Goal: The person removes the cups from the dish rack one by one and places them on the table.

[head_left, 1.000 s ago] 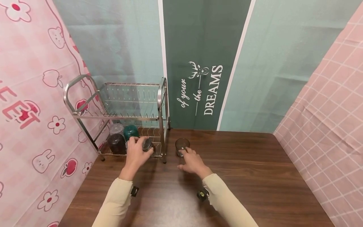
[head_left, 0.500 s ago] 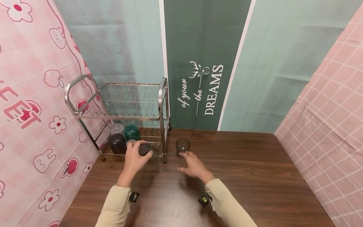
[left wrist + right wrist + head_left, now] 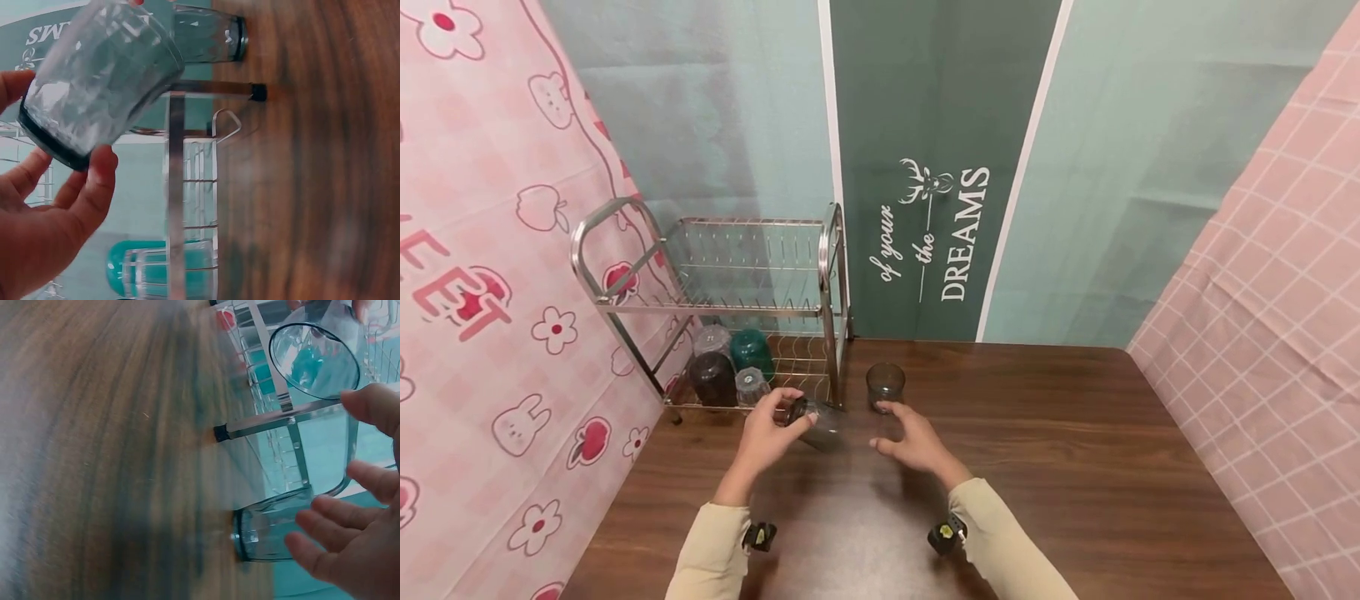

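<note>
My left hand (image 3: pixel 767 433) grips a smoky glass tumbler (image 3: pixel 822 429) round its thick dark base. The tumbler is tilted, held in front of the rack's right end; its open mouth (image 3: pixel 315 361) faces the right wrist camera. A second smoky tumbler (image 3: pixel 885 385) stands upright on the table to the right of the rack. Close in front of it is my right hand (image 3: pixel 917 442), fingers spread and nothing held. In the right wrist view, its fingertips overlap the upper part of that standing tumbler (image 3: pixel 269 528).
A two-tier metal dish rack (image 3: pixel 711 311) stands at the back left. Its lower shelf bears upturned cups: a dark one (image 3: pixel 712 379), a teal one (image 3: pixel 751 352), a clear ribbed one (image 3: pixel 750 385) and a greyish one (image 3: pixel 711 338). Fabric hangs behind the wooden table (image 3: pixel 1037 467).
My left hand has brought the tumbler out from the rack, toward me and right, tipping its mouth rightward. The clear ribbed cup is now uncovered. My right hand has shifted slightly, its fingers opening wider.
</note>
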Demonstrator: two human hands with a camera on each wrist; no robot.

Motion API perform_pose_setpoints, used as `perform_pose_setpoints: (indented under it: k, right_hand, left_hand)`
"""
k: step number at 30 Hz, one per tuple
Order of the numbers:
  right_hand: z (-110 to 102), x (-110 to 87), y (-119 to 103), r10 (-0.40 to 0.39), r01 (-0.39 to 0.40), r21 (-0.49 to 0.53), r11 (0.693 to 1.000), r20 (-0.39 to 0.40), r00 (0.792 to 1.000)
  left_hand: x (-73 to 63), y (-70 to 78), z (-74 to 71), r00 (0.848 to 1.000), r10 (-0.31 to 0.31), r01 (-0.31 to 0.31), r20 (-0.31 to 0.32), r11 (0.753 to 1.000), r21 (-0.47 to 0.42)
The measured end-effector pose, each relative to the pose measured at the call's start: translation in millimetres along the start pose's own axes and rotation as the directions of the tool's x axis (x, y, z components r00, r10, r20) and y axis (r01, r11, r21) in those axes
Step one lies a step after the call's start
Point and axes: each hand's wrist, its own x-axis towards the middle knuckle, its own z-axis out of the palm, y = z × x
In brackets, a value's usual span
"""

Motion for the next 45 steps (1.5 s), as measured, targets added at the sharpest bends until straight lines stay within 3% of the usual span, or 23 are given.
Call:
perform_pose_setpoints:
  k: [5, 9, 12, 16, 19, 22, 26, 30, 35, 42, 45]
  right_hand:
    - [6, -4.2, 3, -0.003, 0.005, 0.148, 0.989, -0.015, 1.0]
    - [12, -5.6, 5, -0.006, 0.013, 0.286, 0.958, -0.025, 1.0]
    - [14, -5.8, 5, 0.008, 0.002, 0.411, 0.912, -0.023, 1.0]
    - [14, -6.6, 3, 0.025, -0.021, 0.542, 0.84, -0.001, 1.0]
    - [11, -8.6, -4, 0.021, -0.03, 0.611, 0.791, 0.022, 1.0]
    - [7, -10.9, -15, 0.028, -0.051, 0.677, 0.734, 0.045, 0.999]
    - [6, -11.7, -21, 0.048, -0.078, 0.724, 0.685, 0.061, 0.997]
    - [7, -10.8, -23, 0.063, -0.084, 0.727, 0.682, 0.056, 0.996]
    - [7, -9.1, -23, 0.09, -0.101, 0.692, 0.714, 0.052, 0.995]
    - [6, -8.5, -24, 0.102, -0.096, 0.697, 0.71, 0.033, 0.994]
    - [4, -10.9, -25, 0.091, -0.056, 0.679, 0.732, -0.015, 0.996]
  left_hand:
    - [-5.5, -6.8, 7.5, 0.998, -0.052, 0.057, 0.041, 0.991, -0.121]
    - [-8.4, -11.5, 13.3, 0.991, -0.112, 0.124, 0.068, 0.968, -0.217]
    - [-8.3, -11.0, 17.3, 0.989, -0.121, 0.142, 0.085, 0.938, -0.317]
    - [-10.1, 4.3, 19.4, 0.991, -0.092, 0.123, 0.096, 0.907, -0.402]
    - [-12.9, 15.5, 20.9, 0.989, -0.095, 0.134, 0.112, 0.895, -0.426]
    - [-14.8, 17.1, 24.7, 0.985, -0.118, 0.164, 0.128, 0.877, -0.453]
    - [-16.5, 14.9, 30.7, 0.983, -0.121, 0.173, 0.139, 0.864, -0.473]
    - [-16.7, 13.4, 37.3, 0.984, -0.104, 0.164, 0.145, 0.851, -0.499]
    - [-17.5, 14.8, 42.3, 0.98, -0.109, 0.179, 0.163, 0.84, -0.513]
    - [-18.0, 13.4, 44.4, 0.978, -0.102, 0.182, 0.181, 0.839, -0.512]
    - [-18.6, 8.3, 44.4, 0.975, -0.064, 0.162, 0.212, 0.856, -0.49]
